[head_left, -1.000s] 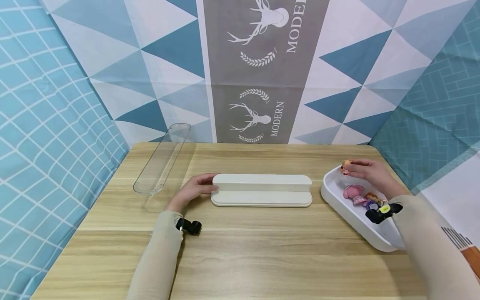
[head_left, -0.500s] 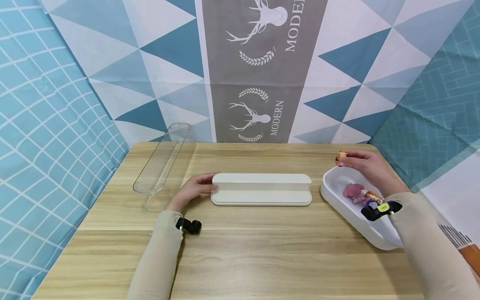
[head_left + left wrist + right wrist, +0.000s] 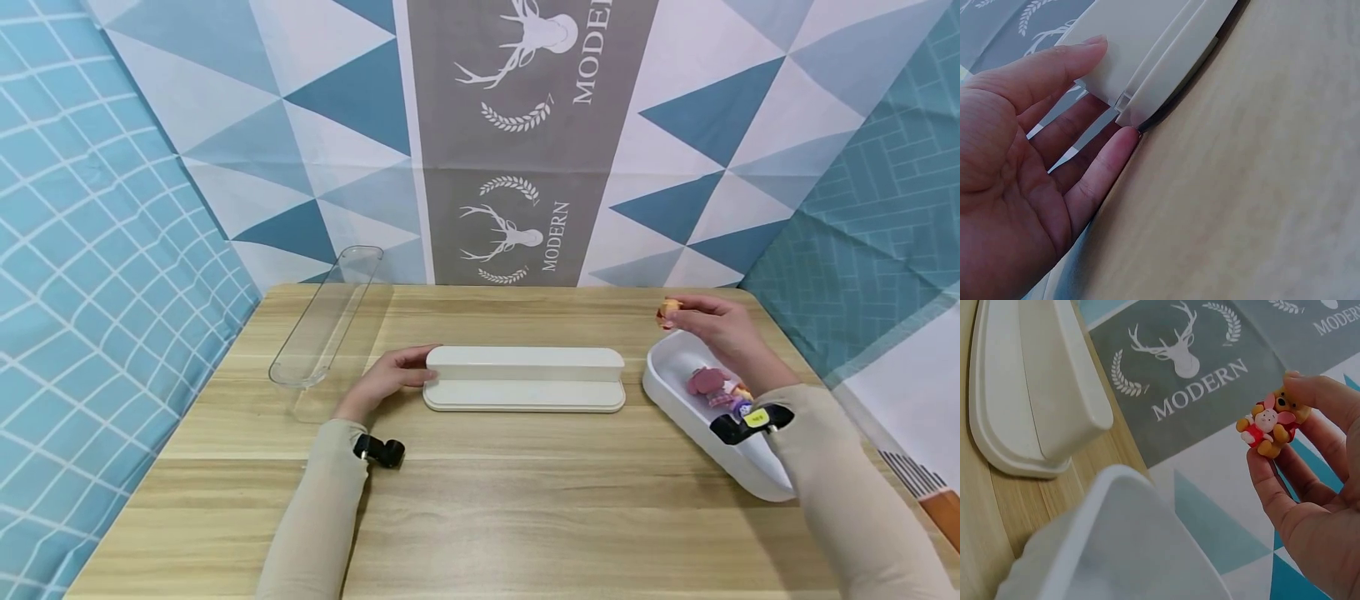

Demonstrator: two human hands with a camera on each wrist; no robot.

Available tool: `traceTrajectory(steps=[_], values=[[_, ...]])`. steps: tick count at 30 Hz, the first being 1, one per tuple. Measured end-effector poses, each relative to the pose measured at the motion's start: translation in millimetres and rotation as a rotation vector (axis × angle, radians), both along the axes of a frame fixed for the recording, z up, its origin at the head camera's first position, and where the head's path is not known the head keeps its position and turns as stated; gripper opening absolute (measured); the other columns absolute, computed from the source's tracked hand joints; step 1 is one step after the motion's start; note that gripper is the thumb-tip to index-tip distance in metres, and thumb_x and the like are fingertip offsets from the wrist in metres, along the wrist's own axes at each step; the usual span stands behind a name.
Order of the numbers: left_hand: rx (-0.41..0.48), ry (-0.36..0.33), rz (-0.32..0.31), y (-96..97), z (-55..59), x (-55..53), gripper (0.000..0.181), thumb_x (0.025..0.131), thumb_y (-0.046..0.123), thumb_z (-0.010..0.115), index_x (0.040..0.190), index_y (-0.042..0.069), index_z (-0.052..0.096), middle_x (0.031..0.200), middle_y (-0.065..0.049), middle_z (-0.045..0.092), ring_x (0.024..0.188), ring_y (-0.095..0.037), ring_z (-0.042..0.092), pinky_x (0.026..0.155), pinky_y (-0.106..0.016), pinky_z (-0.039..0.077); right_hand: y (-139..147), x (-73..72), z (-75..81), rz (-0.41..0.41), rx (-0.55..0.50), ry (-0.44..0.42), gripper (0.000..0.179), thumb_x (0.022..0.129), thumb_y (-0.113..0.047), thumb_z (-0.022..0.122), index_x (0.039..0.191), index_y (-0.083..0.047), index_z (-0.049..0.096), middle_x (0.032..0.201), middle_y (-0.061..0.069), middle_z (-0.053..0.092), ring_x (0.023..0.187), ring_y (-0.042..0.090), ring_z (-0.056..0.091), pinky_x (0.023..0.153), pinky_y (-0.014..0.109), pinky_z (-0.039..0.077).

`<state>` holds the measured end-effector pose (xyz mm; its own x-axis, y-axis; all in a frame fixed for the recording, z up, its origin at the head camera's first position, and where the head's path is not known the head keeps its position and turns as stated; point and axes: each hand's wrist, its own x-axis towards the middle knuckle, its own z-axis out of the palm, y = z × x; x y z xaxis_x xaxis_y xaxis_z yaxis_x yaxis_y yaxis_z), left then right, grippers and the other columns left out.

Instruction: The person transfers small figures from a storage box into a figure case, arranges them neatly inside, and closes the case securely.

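Note:
My right hand (image 3: 712, 327) pinches a small bear figurine (image 3: 1275, 419) between thumb and fingertips, above the far end of a white tray (image 3: 660, 385). The figurine is a yellow bear in red with a pink piglet at its front. Inside the tray lie a pink figurine (image 3: 707, 382) and a purple one (image 3: 741, 408), partly hidden by my right arm. At the middle of the table stands a long white two-step stand (image 3: 525, 392). My left hand (image 3: 390, 379) grips its left end, thumb (image 3: 1088, 59) on its face and the other fingers at the end and behind.
A long clear plastic cover (image 3: 322, 325) sits at the back left of the wooden table (image 3: 525, 500). Patterned cloth (image 3: 502, 125) hangs right behind the table's far edge, with blue checked cloth (image 3: 90, 275) along the left side.
My right hand has lifted the bear figurine up out of the tray and moved it left, toward the back of the table. The left hand and the stand have stayed put.

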<state>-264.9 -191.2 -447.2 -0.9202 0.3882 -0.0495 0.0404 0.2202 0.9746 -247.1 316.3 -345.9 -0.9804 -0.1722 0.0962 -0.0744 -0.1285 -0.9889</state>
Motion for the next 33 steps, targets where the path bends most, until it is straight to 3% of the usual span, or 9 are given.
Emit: traceTrajectory(steps=[8,19,26,33], values=[[0.011,-0.001,-0.005,-1.1,-1.5,-0.8,0.057,0.091,0.010,0.073,0.144,0.006,0.053,0.140,-0.017,0.056,0.122,-0.023,0.053,0.089,-0.023,0.048,-15.5,-1.4,-0.7,0.056,-0.065,0.022,0.026,0.095,0.009,0.058,0.103,-0.006,0.077,0.094,0.004,0.075,0.085,0.015,0.071,0.082,0.023,0.054],[-0.007,0.002,0.003,-0.7,-3.0,-1.3,0.059,0.090,0.014,0.075,0.144,0.007,0.054,0.139,-0.014,0.057,0.122,-0.022,0.053,0.091,-0.025,0.048,-34.0,-0.5,-5.0,0.086,-0.070,0.061,0.026,0.095,0.010,0.059,0.104,-0.006,0.078,0.094,0.004,0.075,0.084,0.015,0.072,0.083,0.023,0.054],[-0.024,0.005,0.015,-2.2,-4.1,-1.3,0.058,0.090,0.014,0.075,0.144,0.009,0.054,0.138,-0.013,0.058,0.123,-0.024,0.054,0.092,-0.026,0.047,-49.2,0.8,-7.9,0.067,-0.001,0.033,0.022,0.095,0.003,0.063,0.107,-0.009,0.078,0.095,0.000,0.073,0.085,0.013,0.070,0.083,0.022,0.054],[0.001,-0.009,0.010,-1.3,-5.5,-2.4,0.058,0.090,0.012,0.074,0.144,0.008,0.054,0.138,-0.014,0.058,0.122,-0.024,0.054,0.089,-0.026,0.050,-63.8,2.4,-13.3,0.107,-0.044,0.049,0.027,0.094,0.009,0.061,0.102,-0.011,0.078,0.095,0.001,0.071,0.085,0.013,0.069,0.082,0.023,0.054]])
